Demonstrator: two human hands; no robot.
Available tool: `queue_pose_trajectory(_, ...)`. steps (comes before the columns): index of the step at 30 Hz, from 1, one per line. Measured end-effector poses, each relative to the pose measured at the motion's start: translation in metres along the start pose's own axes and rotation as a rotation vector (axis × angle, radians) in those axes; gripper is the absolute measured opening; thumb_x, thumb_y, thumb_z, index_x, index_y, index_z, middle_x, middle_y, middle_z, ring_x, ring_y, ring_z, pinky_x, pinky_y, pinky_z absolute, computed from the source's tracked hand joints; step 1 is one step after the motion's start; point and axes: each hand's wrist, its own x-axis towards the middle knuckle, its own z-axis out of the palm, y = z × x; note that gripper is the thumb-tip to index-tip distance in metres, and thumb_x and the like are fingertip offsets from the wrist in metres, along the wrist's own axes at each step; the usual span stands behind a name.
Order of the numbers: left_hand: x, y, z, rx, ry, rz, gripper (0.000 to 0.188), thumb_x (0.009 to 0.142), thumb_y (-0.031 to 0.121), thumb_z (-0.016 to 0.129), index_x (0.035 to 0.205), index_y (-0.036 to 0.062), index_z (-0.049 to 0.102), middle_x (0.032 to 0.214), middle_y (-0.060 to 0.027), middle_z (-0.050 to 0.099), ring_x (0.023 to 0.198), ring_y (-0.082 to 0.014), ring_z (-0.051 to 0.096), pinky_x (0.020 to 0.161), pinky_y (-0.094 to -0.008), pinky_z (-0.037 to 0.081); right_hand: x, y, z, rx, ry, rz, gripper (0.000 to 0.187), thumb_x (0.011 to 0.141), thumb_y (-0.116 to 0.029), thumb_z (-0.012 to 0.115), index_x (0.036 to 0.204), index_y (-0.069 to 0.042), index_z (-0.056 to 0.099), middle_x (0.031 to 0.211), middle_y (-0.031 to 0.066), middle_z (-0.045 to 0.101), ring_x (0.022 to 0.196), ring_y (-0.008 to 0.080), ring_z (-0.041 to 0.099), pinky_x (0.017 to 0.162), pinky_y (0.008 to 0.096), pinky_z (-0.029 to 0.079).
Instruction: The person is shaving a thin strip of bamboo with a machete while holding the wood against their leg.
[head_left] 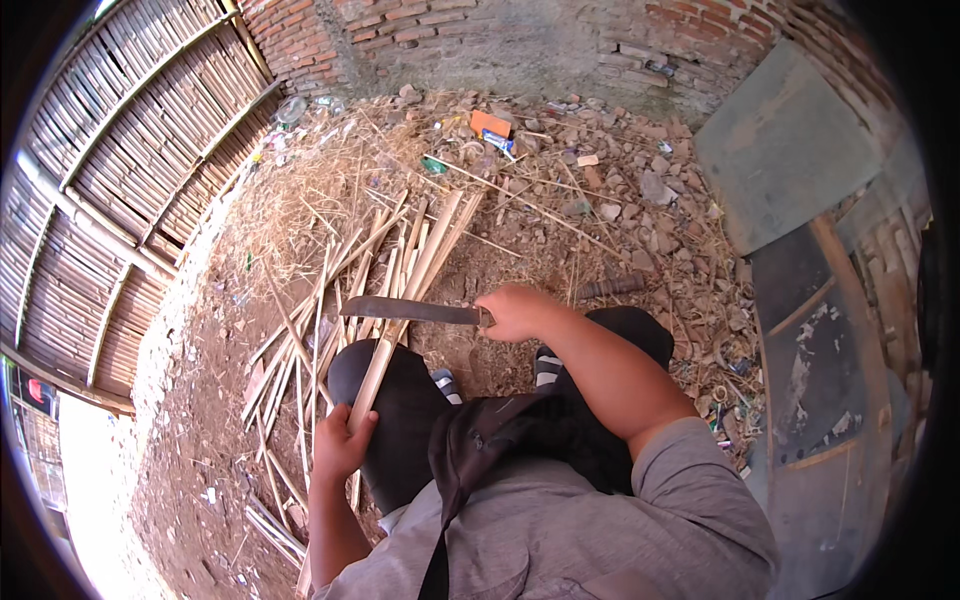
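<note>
My right hand (515, 312) is closed round the handle of a machete (415, 311). The dark blade points left and lies across or just above a pale split bamboo strip (372, 385); I cannot tell whether they touch. Low on the left, my left hand (341, 441) grips the near end of that strip, which runs up beside my left knee and away from me. Several more bamboo strips (300, 350) lie in a loose, crossing heap on the ground, to the left of and beyond my knee.
A short dark piece, like a log (612, 287), lies beyond my right knee. Rubble and litter (655, 190) cover the dirt toward a brick wall (500, 50). A bamboo fence (150, 130) stands left; grey boards (790, 145) lean at right.
</note>
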Motion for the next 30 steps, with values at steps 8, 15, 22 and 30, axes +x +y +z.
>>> queue_pose_trajectory(8, 0.000, -0.005, 0.002, -0.019, 0.032, 0.025, 0.040, 0.087, 0.034, 0.077, 0.078, -0.0012, 0.059, 0.060, -0.0179, 0.058, 0.054, -0.0302, 0.060, 0.054, -0.0418, 0.046, 0.004, 0.013, -0.018, -0.006, 0.023, 0.167, 0.039, 0.079, -0.034, 0.076, 0.108, -0.010, 0.067, 0.096, 0.0167, 0.071, 0.094, 0.0369, 0.069, 0.081, 0.0499, 0.054)
queue_pose_trajectory(15, -0.001, 0.001, 0.002, -0.006, 0.017, 0.003, 0.040, 0.087, 0.034, 0.077, 0.079, -0.0016, 0.061, 0.061, -0.0182, 0.060, 0.055, -0.0306, 0.061, 0.055, -0.0421, 0.046, 0.004, 0.039, -0.019, 0.074, 0.158, 0.368, 0.047, 0.083, -0.037, 0.075, 0.119, -0.009, 0.064, 0.108, 0.0156, 0.070, 0.103, 0.0352, 0.068, 0.085, 0.0473, 0.055)
queue_pose_trajectory(22, -0.002, 0.000, 0.002, -0.002, 0.026, 0.013, 0.039, 0.087, 0.035, 0.077, 0.080, -0.0008, 0.061, 0.062, -0.0181, 0.060, 0.056, -0.0307, 0.061, 0.055, -0.0421, 0.046, 0.004, 0.032, -0.027, 0.031, 0.096, 0.422, 0.046, 0.085, -0.040, 0.072, 0.117, -0.008, 0.066, 0.109, 0.0159, 0.070, 0.104, 0.0343, 0.068, 0.086, 0.0464, 0.055)
queue_pose_trajectory(30, -0.002, -0.001, 0.003, -0.002, 0.014, -0.014, 0.040, 0.087, 0.035, 0.076, 0.080, -0.0002, 0.061, 0.063, -0.0179, 0.060, 0.058, -0.0310, 0.061, 0.056, -0.0420, 0.046, 0.002, 0.028, -0.032, 0.052, 0.075, 0.439, 0.044, 0.085, -0.041, 0.072, 0.115, -0.009, 0.067, 0.108, 0.0166, 0.070, 0.103, 0.0341, 0.068, 0.086, 0.0463, 0.055)
